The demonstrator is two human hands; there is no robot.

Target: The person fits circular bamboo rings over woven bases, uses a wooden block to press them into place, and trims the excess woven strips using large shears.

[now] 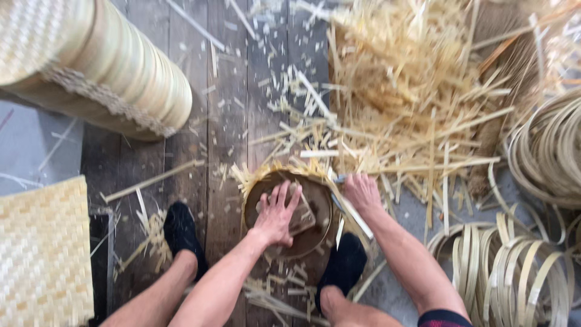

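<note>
A round bamboo hoop with a woven mat pressed into it (266, 180) lies on the wooden floor between my feet, frayed strip ends sticking out around its rim. A brown round board with a small wooden block (305, 219) sits on top of it. My left hand (275, 213) presses flat on the board and block, fingers spread. My right hand (362, 192) is closed on a knife (351, 212) at the hoop's right edge, its blade running along the rim.
A stack of finished round bamboo trays (115, 66) lies on its side at the upper left. A woven mat (42, 254) lies at the lower left. Loose bamboo shavings (411, 91) pile at the upper right, coiled bamboo hoops (514, 266) at the right.
</note>
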